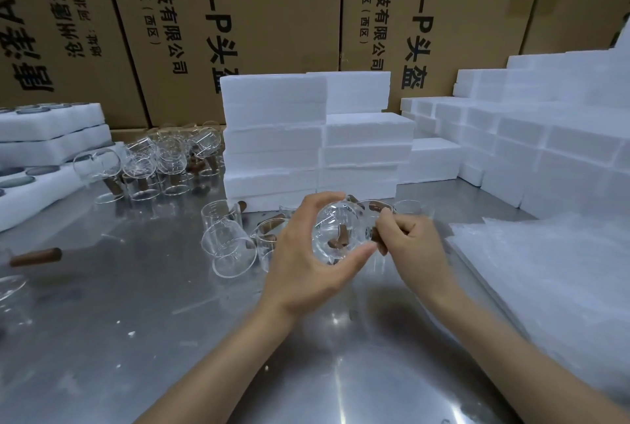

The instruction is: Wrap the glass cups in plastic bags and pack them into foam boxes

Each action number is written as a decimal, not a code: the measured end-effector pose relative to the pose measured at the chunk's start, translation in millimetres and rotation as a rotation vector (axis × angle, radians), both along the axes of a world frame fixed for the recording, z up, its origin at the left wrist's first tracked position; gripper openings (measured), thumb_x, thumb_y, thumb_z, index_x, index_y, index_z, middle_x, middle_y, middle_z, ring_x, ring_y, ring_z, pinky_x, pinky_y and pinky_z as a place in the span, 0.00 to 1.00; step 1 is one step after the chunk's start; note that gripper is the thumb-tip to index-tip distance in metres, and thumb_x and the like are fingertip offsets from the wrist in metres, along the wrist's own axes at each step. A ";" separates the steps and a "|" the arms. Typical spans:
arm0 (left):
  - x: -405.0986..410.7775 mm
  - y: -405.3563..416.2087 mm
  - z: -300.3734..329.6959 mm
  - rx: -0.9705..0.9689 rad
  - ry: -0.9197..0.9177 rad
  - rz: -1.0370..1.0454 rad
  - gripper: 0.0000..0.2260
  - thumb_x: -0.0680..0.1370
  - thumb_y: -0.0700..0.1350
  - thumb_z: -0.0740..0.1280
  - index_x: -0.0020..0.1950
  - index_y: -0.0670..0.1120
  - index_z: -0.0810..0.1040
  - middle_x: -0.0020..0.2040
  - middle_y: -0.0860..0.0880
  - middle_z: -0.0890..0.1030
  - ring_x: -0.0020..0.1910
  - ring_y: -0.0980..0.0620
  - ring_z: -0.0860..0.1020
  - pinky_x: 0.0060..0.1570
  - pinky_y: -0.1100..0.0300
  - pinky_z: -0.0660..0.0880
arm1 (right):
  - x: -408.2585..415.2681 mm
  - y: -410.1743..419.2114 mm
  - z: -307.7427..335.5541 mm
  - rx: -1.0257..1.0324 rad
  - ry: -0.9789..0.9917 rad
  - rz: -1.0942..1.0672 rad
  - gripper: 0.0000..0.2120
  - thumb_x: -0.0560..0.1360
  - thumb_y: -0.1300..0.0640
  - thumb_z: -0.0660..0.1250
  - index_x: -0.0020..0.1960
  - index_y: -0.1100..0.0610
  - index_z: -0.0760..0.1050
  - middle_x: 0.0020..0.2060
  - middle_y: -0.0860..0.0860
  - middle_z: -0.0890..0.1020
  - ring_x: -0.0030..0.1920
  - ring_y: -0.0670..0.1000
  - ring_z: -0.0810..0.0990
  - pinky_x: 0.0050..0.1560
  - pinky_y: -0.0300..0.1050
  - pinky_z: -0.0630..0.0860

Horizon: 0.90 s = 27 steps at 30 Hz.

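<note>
Holding one glass cup (335, 236) above mid-counter (136, 338): left hand (306, 253) curled round the body, right hand (409, 239) pinched its brown handle. Pick-up step, unwrapped. Next probably needed a bag from the plastic bags (545, 270) at the right edge.

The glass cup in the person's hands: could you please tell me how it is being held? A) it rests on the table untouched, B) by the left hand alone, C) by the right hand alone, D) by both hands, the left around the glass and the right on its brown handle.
D: the left hand curls around the glass cup while the right hand pinches its brown handle.
</note>
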<state>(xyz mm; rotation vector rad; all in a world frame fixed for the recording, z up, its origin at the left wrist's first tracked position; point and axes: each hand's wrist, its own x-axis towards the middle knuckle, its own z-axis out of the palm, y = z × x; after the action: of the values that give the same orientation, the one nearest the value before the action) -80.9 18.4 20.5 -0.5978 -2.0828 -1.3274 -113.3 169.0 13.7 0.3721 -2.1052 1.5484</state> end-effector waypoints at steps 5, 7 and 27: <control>-2.2 6.3 -4.6 0.208 -0.098 -0.015 0.22 0.63 0.55 0.77 0.52 0.53 0.75 0.53 0.59 0.80 0.59 0.60 0.76 0.57 0.72 0.67 | 4.4 -4.3 0.7 0.041 0.036 -0.019 0.26 0.78 0.58 0.59 0.21 0.54 0.63 0.18 0.45 0.62 0.23 0.45 0.59 0.27 0.39 0.57; -3.7 7.2 -4.5 0.300 -0.140 -0.017 0.22 0.61 0.55 0.79 0.49 0.51 0.76 0.51 0.57 0.81 0.57 0.61 0.77 0.55 0.75 0.67 | 5.6 -6.0 1.2 0.083 0.044 -0.020 0.26 0.78 0.57 0.59 0.21 0.54 0.65 0.17 0.45 0.64 0.23 0.49 0.63 0.28 0.43 0.60; -17.1 -40.1 17.1 0.317 -0.558 -0.578 0.17 0.73 0.42 0.68 0.62 0.46 0.80 0.64 0.49 0.79 0.68 0.55 0.72 0.70 0.59 0.65 | -4.6 8.7 8.9 -0.050 -0.281 0.052 0.28 0.76 0.55 0.59 0.17 0.55 0.63 0.19 0.46 0.68 0.19 0.42 0.59 0.23 0.32 0.57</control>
<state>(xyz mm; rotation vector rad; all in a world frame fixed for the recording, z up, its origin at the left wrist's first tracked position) -98.0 -21.7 37.6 -0.7880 -2.1125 -2.3244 -117.9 177.6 22.5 0.2017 -2.2759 1.7677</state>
